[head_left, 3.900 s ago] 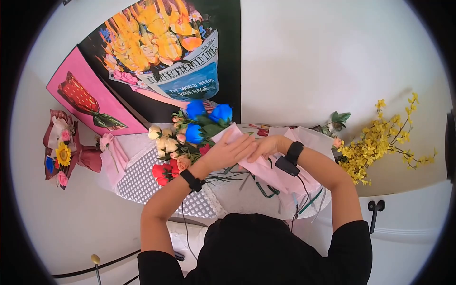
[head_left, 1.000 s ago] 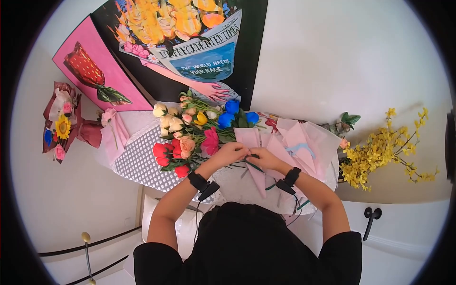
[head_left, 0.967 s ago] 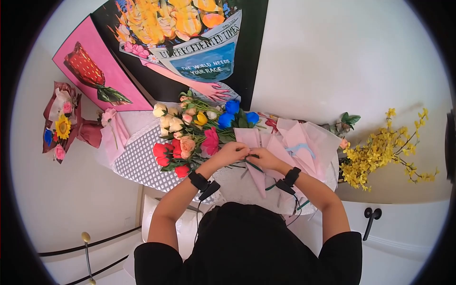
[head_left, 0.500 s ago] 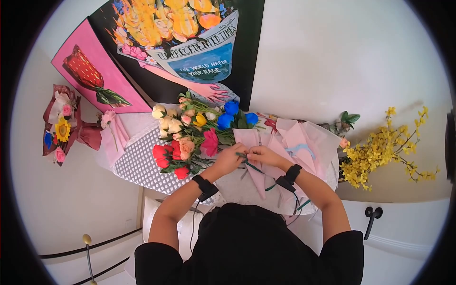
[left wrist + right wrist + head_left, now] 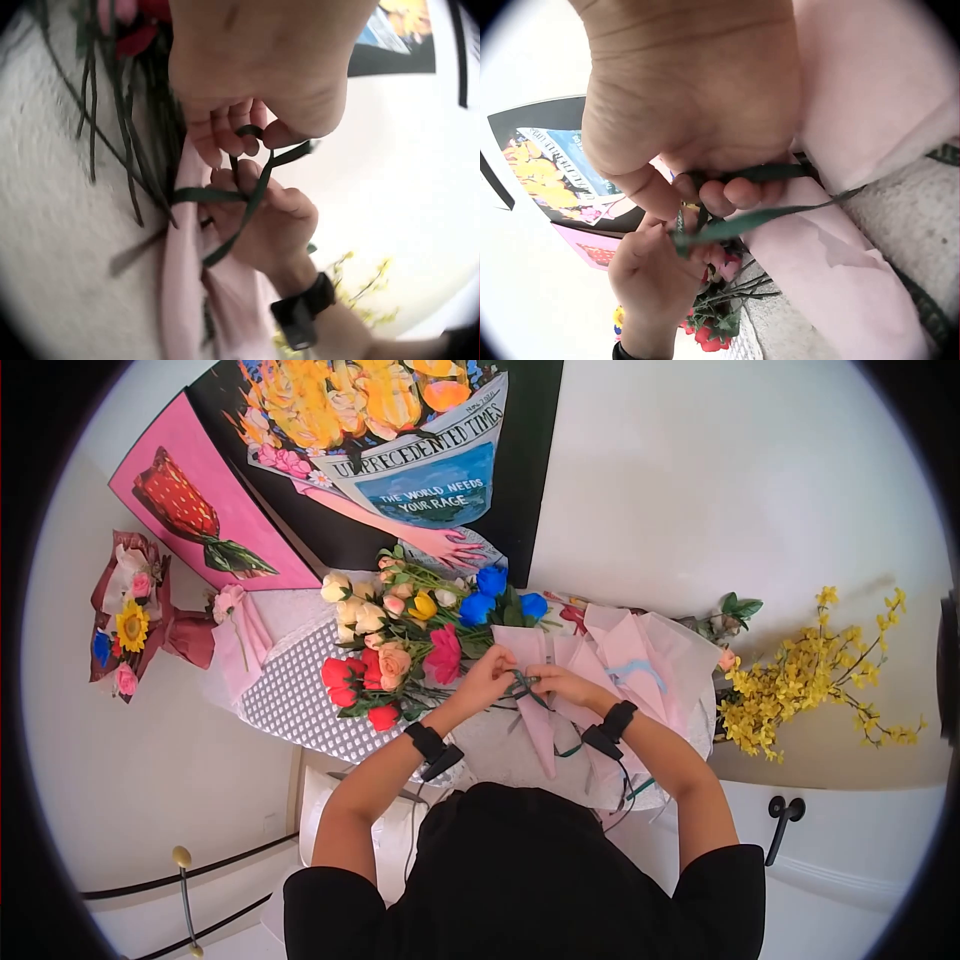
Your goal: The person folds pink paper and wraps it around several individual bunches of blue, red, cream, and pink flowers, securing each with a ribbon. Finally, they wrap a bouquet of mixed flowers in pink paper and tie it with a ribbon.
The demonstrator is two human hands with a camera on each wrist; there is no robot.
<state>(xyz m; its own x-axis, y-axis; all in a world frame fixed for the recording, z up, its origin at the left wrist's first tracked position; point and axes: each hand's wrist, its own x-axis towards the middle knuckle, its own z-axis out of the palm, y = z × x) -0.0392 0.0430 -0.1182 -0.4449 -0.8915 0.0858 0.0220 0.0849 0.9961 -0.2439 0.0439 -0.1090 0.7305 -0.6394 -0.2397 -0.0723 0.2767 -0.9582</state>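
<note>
A dark green ribbon (image 5: 251,206) crosses itself in a loop over a narrow pink paper wrap (image 5: 535,725). My left hand (image 5: 488,675) pinches the ribbon between thumb and curled fingers, as the left wrist view shows. Facing it, my right hand (image 5: 568,686) has its fingers curled round another part of the ribbon (image 5: 757,217), close above the paper. The two hands nearly touch. From the wrap's upper end stick out blue roses (image 5: 480,605). Left of the hands lie a magenta flower (image 5: 442,656) and loose green stems (image 5: 127,127).
Red roses (image 5: 342,680) and cream roses (image 5: 360,615) lie left on the table. More pink paper (image 5: 640,660) lies at right, near yellow blossoms (image 5: 780,690). Two pictures stand behind, one a pink panel (image 5: 205,510). A wrapped bouquet (image 5: 140,620) is at far left.
The hands no longer press on the pink wrap as they did earlier; they hold the ribbon over it. In the last half second the left hand has risen slightly and a ribbon loop shows between the hands.
</note>
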